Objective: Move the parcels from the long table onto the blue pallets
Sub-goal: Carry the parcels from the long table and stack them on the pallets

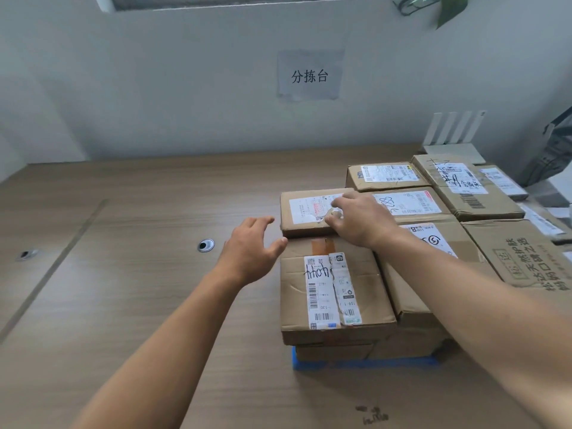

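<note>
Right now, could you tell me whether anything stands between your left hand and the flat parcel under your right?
Nothing visible does: the left hand hovers open beside the flat parcel, only bare table between; the right hand rests on its top.

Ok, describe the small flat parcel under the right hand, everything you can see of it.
The small flat parcel is brown cardboard, shallow, slightly crumpled, with a white shipping label with red print on top. It lies flat, closed, just behind a taller taped box. The right hand rests on its label, fingers bent; the left hand hovers open beside its left edge.
</note>
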